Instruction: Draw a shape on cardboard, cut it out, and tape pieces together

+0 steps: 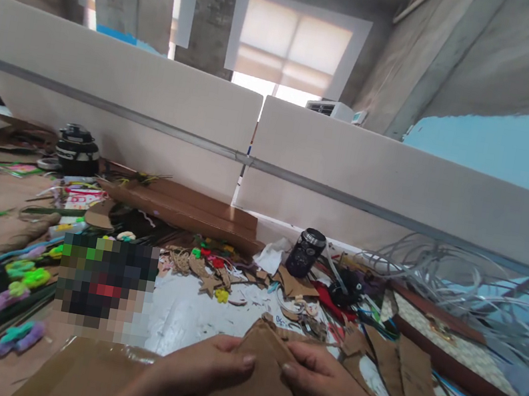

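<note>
A brown piece of cardboard [257, 393] rises from the bottom edge, narrowing to a blunt point at its top. My left hand [210, 368] grips its left side, thumb lying on the near face. From the right, my right hand [311, 371] pinches the opposite edge close to the top, its thumb also in front. The fingers behind the cardboard are hidden. Beyond my hands, a cardboard star [208, 285] and a yellow flower-like piece [222, 296] lie among small scraps on a white surface [170, 307].
A dark jar [306, 254] stands behind the scraps. At right lie a patterned handbag [454, 338], cardboard strips [415, 385] and coiled clear tubing [455, 270]. Fuzzy coloured flowers [28, 273] and a black flask [77, 152] are at left. White partition panels [351, 165] close off the back.
</note>
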`<state>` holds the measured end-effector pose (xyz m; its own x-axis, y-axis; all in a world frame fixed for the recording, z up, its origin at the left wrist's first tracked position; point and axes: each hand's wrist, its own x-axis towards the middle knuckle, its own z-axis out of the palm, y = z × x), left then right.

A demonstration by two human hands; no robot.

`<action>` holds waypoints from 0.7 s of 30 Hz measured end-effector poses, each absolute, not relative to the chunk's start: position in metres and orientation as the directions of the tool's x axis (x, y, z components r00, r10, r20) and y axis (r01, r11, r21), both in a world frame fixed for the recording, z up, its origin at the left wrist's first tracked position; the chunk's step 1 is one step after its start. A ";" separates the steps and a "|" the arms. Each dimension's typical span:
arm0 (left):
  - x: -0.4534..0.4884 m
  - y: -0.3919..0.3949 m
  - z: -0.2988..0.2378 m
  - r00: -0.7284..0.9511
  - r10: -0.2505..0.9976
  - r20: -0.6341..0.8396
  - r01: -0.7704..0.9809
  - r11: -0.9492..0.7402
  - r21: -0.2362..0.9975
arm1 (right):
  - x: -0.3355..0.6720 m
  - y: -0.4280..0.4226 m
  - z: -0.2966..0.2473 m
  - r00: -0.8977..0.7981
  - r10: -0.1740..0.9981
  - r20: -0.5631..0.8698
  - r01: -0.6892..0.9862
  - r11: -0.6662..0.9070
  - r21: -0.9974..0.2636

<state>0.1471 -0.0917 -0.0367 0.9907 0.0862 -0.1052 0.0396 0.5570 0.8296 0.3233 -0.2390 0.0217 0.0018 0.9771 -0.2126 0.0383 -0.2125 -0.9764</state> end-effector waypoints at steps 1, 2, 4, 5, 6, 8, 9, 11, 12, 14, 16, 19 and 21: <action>0.148 -0.092 -0.040 0.991 0.084 -0.104 0.040 0.563 0.825 | 0.325 -0.239 0.019 -0.009 0.978 -0.207 0.006 -0.207 -0.978; 0.150 -0.093 -0.044 0.991 0.082 -0.107 0.040 0.573 0.818 | 0.327 -0.240 0.018 -0.020 0.978 -0.206 -0.011 -0.206 -0.978; 0.152 -0.096 -0.049 0.989 0.076 -0.123 0.053 0.600 0.799 | 0.334 -0.242 0.017 -0.035 0.975 -0.219 -0.014 -0.220 -0.975; 0.152 -0.099 -0.051 0.987 0.081 -0.138 0.060 0.612 0.788 | 0.337 -0.244 0.018 -0.038 0.974 -0.224 0.006 -0.224 -0.975; 0.153 -0.102 -0.052 0.984 0.086 -0.154 0.068 0.621 0.781 | 0.339 -0.245 0.020 -0.044 0.974 -0.222 0.035 -0.220 -0.975; 0.151 -0.109 -0.052 0.979 0.087 -0.184 0.090 0.629 0.772 | 0.340 -0.247 0.025 -0.056 0.978 -0.202 0.103 -0.195 -0.975; 0.150 -0.111 -0.051 0.977 0.078 -0.197 0.103 0.634 0.766 | 0.339 -0.247 0.028 -0.056 0.981 -0.186 0.142 -0.177 -0.974; 0.146 -0.114 -0.049 0.980 0.049 -0.192 0.115 0.650 0.752 | 0.336 -0.247 0.031 -0.030 0.989 -0.143 0.267 -0.130 -0.955; 0.144 -0.115 -0.048 0.984 0.033 -0.177 0.112 0.655 0.748 | 0.333 -0.247 0.031 -0.011 0.993 -0.116 0.359 -0.104 -0.928; 0.141 -0.115 -0.046 0.990 0.005 -0.141 0.103 0.659 0.745 | 0.331 -0.247 0.026 0.027 0.999 -0.027 0.575 -0.038 -0.818; 0.142 -0.116 -0.046 0.993 -0.009 -0.121 0.097 0.652 0.752 | 0.332 -0.247 0.016 0.035 0.990 0.135 0.764 0.060 -0.642; 0.151 -0.118 -0.047 0.987 0.009 -0.158 0.116 0.637 0.762 | 0.340 -0.243 0.003 -0.093 0.896 0.433 0.945 0.216 -0.244; 0.158 -0.118 -0.045 0.982 0.051 -0.184 0.112 0.625 0.772 | 0.348 -0.236 0.002 -0.185 0.844 0.503 0.977 0.212 0.002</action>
